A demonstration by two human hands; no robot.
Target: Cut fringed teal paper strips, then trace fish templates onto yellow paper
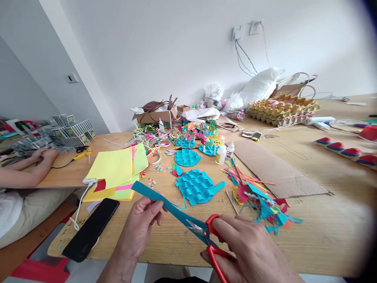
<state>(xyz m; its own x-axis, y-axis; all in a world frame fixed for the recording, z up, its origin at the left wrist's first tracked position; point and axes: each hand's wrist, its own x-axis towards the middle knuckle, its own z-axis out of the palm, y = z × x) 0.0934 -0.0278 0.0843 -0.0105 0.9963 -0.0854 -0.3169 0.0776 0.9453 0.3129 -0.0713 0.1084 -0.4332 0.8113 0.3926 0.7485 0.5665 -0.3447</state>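
My left hand [144,224] pinches a long blue paper strip [173,209] between thumb and fingers, near the strip's far end. Red-handled scissors [212,225] are in my right hand [247,243], with fingers through the loops. Their blades are spread and lie along the near part of the strip. Just beyond my hands rests a woven blue paper piece [196,186] with a short tab at its right. Behind it lies a smaller woven blue piece [187,157].
Left are yellow paper sheets [113,165] and a black phone [91,230]. Glue bottles [220,154], paper scraps [262,200] and a cardboard sheet [273,169] lie right of centre. Egg trays [282,110] stand farther back. Another person's hands [44,155] rest at the far left.
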